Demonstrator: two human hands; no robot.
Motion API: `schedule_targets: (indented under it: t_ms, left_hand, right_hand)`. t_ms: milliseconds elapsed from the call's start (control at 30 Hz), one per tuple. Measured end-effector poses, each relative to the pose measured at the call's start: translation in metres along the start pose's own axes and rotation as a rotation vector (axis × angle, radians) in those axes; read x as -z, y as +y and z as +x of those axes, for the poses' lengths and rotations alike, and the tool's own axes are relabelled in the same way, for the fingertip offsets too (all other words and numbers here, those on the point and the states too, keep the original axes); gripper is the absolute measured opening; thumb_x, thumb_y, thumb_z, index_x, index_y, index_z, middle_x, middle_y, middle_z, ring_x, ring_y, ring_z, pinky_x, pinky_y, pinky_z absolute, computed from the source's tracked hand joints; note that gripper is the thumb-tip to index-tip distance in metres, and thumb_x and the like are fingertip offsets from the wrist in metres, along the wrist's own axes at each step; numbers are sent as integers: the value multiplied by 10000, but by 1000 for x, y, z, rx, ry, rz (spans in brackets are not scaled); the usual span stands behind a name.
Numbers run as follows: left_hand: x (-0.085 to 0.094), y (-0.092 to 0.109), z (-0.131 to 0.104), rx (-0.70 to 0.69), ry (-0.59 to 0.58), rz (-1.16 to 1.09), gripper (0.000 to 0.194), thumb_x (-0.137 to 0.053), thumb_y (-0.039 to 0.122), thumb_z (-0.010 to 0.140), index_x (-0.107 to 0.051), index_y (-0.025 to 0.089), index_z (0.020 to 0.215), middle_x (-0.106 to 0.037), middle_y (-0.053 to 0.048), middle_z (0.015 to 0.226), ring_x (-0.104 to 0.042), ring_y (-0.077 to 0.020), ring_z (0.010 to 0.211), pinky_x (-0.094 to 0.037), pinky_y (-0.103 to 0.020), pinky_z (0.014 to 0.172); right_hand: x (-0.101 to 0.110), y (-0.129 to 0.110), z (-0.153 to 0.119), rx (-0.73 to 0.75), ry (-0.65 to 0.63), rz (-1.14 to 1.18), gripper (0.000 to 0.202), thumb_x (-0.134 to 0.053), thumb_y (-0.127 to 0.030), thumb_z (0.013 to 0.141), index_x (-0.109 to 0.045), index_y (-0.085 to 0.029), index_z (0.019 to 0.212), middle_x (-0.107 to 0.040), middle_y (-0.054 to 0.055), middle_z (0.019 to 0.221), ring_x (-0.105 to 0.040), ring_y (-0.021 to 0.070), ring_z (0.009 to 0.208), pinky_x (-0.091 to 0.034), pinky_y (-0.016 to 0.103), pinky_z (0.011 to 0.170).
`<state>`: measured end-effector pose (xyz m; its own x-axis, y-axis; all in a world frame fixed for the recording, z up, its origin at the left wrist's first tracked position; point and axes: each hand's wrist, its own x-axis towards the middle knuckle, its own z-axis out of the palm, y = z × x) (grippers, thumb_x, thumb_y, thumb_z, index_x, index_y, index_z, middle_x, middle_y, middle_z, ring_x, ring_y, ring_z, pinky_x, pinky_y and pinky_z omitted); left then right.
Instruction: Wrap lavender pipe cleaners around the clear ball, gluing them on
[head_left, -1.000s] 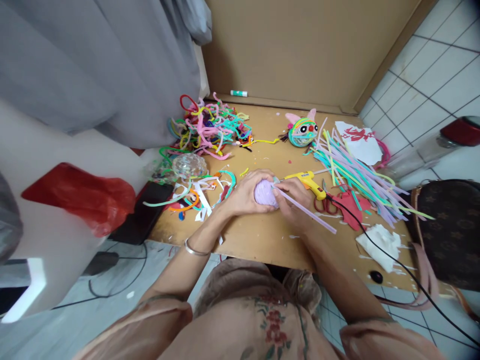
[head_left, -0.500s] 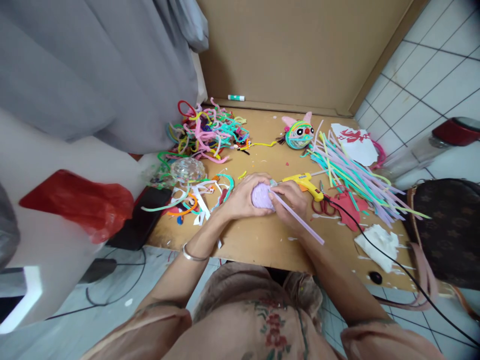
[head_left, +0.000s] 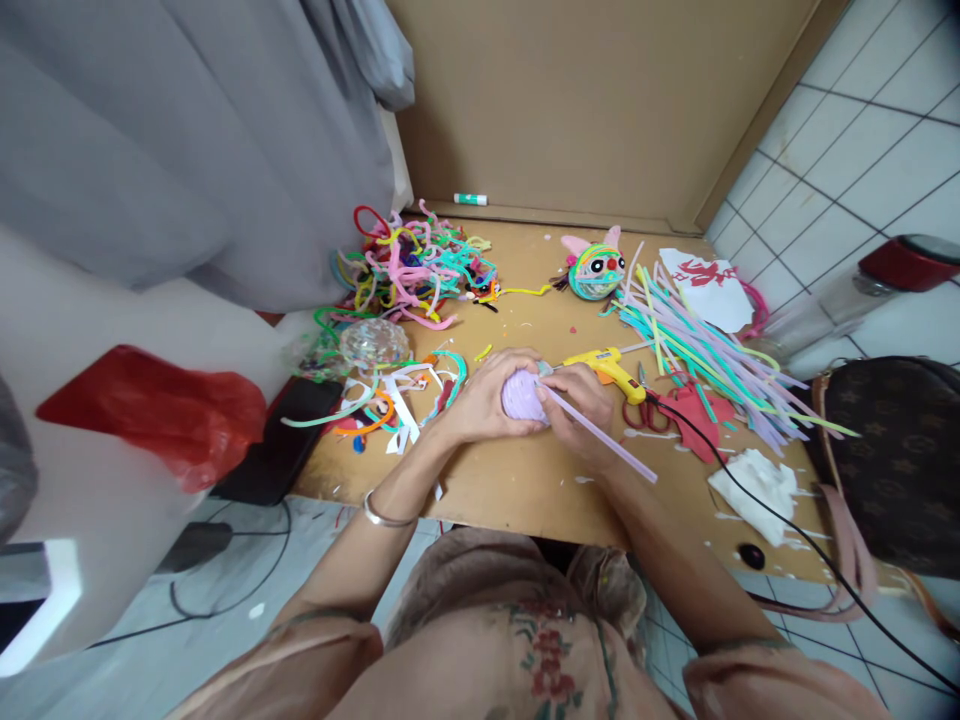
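My left hand is wrapped round a ball coiled with lilac pipe cleaner, above the front half of the table. My right hand pinches a lilac pipe cleaner against the ball's right side; its loose end sticks out toward me and to the right. Just beyond the right hand lies a yellow glue gun, its nozzle pointing at the ball. Red-handled scissors lie beside the gun. At the back sits a ball-shaped animal figure with pink ears and round eyes.
Straight pipe cleaners spread at the right, near red felt and white tissue. Tangled pipe cleaners heap at the back left, by a clear ball. The glue gun's black cable crosses the right side. A brown bag stands there.
The loose end of the lilac pipe cleaner has swung slightly to the right and up. Both hands keep nearly the same hold on the ball.
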<state>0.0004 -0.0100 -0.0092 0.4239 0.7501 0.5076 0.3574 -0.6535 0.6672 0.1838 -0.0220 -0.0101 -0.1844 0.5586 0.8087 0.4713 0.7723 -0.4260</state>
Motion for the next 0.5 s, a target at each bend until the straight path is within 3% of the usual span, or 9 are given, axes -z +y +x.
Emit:
schedule_targets:
  t_ms: [500]
  left_hand:
    - [-1,-1,2,38,5,-32,606,-843,336,604,-541,223,1117,-626,-125,1278,-616,-294,1195,-469,-480,1053]
  right_hand:
    - [-4,6,-1,32,26,76,111,-643,-184,880,-681,-242,966,-676,33,831,-650,185,773,-545,351,694]
